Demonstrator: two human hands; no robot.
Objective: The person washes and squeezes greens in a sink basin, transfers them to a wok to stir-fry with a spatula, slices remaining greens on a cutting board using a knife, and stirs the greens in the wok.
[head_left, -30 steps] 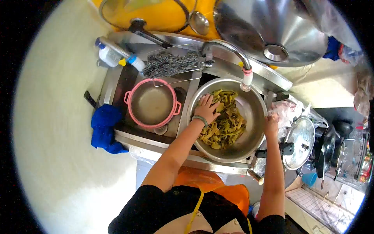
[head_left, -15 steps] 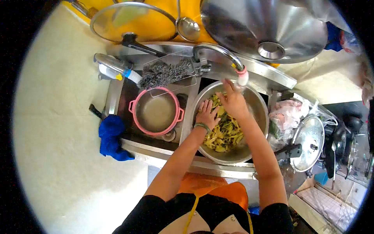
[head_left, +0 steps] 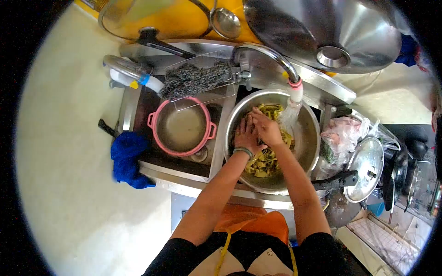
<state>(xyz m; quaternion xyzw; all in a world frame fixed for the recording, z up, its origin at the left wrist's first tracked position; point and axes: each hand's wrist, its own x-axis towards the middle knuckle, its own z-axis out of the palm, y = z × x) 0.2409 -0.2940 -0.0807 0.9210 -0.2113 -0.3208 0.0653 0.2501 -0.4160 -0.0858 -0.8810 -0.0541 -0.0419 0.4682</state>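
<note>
Together over the greens (head_left: 261, 169)

Just past the orange apron (head_left: 253, 223), we see the left hand (head_left: 246, 138) and right hand (head_left: 268, 130) overlapping on those greens, inside the steel basin (head_left: 305, 149); whether either grips, we cannot tell. Beyond, water (head_left: 289, 117) falls from the curved faucet (head_left: 267, 50).

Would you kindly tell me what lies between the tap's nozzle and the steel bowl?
The head view shows running water there, streaming from the tap's nozzle down into the steel bowl.
</note>
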